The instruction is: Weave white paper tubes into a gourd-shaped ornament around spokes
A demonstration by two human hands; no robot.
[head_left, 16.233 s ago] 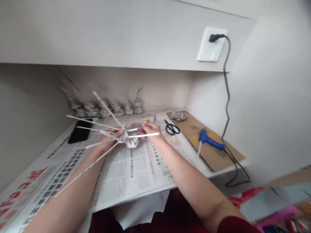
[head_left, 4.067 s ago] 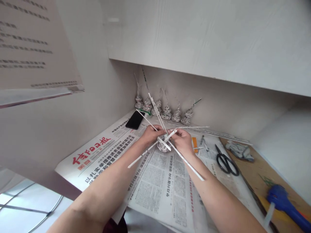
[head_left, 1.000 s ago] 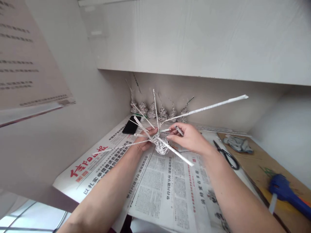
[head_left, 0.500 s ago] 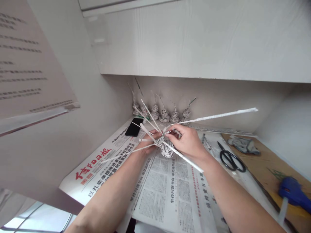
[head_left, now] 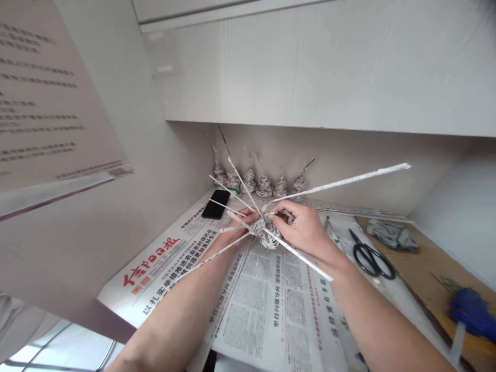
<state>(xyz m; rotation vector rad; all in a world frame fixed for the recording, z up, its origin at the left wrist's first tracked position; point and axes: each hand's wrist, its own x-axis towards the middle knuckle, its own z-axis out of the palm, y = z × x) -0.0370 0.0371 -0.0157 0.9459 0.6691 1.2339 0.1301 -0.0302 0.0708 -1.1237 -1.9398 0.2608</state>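
A small woven paper gourd [head_left: 270,239] is held above the newspaper [head_left: 256,310], with several rolled paper strips sticking out of its top in all directions. My left hand [head_left: 236,227] is closed round its far left side, fingers partly hidden behind the strips. My right hand [head_left: 296,222] pinches a short paper strip [head_left: 273,213] at the top right of the weave, thumb and forefinger together. One long white paper strip [head_left: 360,176] reaches up to the right past this hand; another slants down in front of the right wrist.
Several finished woven gourds [head_left: 264,185] stand along the back wall. A black phone [head_left: 216,204] lies on the newspaper at left. Black scissors [head_left: 372,258], a crumpled grey cloth [head_left: 392,235] and a blue glue gun [head_left: 470,312] lie at right. A cabinet [head_left: 310,72] overhangs the back.
The woven gourd has turned slightly in my hands, and its strips on the left have shifted. My right hand keeps its pinch. The camera view has moved a little.
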